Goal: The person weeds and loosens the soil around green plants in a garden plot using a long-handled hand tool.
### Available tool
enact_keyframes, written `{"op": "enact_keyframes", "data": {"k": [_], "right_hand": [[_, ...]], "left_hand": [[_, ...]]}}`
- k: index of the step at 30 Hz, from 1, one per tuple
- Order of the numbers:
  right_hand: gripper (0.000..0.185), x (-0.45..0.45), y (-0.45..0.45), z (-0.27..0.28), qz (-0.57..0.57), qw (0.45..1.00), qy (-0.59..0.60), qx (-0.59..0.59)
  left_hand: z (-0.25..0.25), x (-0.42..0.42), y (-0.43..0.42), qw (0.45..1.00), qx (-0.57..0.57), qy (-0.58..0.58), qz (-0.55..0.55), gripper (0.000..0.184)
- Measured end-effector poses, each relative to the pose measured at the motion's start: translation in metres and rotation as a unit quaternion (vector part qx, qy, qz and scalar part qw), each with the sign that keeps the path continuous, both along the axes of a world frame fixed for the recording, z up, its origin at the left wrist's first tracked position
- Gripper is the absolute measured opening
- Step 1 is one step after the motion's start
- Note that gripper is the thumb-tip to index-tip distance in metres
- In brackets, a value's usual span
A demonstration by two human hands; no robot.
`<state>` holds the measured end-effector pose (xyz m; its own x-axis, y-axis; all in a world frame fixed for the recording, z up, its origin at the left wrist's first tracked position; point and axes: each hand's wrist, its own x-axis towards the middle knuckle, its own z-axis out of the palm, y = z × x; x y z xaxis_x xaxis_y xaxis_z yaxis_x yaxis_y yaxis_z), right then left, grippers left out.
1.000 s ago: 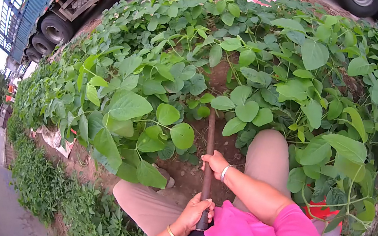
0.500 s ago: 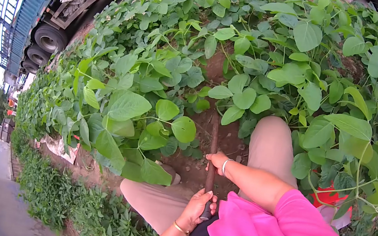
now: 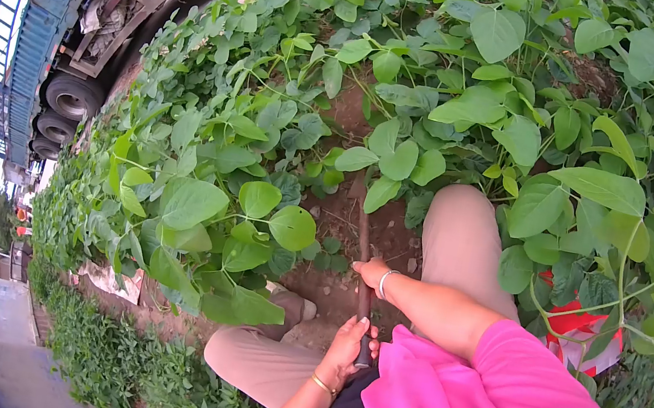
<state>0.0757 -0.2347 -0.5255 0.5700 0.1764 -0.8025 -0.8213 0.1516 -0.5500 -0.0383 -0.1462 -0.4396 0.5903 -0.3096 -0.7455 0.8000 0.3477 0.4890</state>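
Outdoor cultivated plot beside a roadway: rows of broad-leaved green plants (image 3: 217,134) grow in bare reddish-brown soil (image 3: 347,112); a blue corrugated-metal truck body (image 3: 49,28) with black rubber wheels (image 3: 73,98) stands alongside, grey paved ground (image 3: 1,340) at the lower left, open sky above

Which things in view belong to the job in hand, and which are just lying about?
In the job:
- brown handle, held by the left hand and right hand
- soil around its far end
- probably the leafy plants alongside

Apparently just about:
- red-and-white item at right
- pale scrap at left
- blue truck beyond
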Motion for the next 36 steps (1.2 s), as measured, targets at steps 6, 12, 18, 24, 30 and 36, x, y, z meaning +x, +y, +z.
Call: {"op": "enact_keyframes", "data": {"k": [6,12,18,24,30,36], "right_hand": [[0.025,-0.002,0.004,0.009,-0.001,0.995,0.084,0.050],[0.027,0.012,-0.001,0.056,-0.032,0.984,-0.166,0.054],[0.027,-0.001,0.030,0.007,0.021,0.975,-0.162,-0.149],[0.024,-0.016,0.026,-0.012,0.070,0.996,0.048,-0.007],[0.023,0.001,0.008,0.042,-0.018,0.996,-0.060,0.070],[0.031,-0.010,0.020,0.073,0.040,0.990,-0.127,-0.034]], "left_hand": [[0.020,-0.008,0.005,1.000,-0.010,-0.019,0.007,0.007],[0.030,-0.001,0.006,0.994,0.035,-0.100,-0.010,0.016],[0.018,-0.007,0.031,0.999,0.015,-0.040,-0.032,0.026],[0.012,-0.022,0.030,0.998,-0.045,0.048,0.006,0.021],[0.036,-0.011,0.022,0.998,-0.042,-0.046,0.002,0.026],[0.061,-0.015,0.050,0.998,-0.014,-0.047,-0.051,0.029]]}}
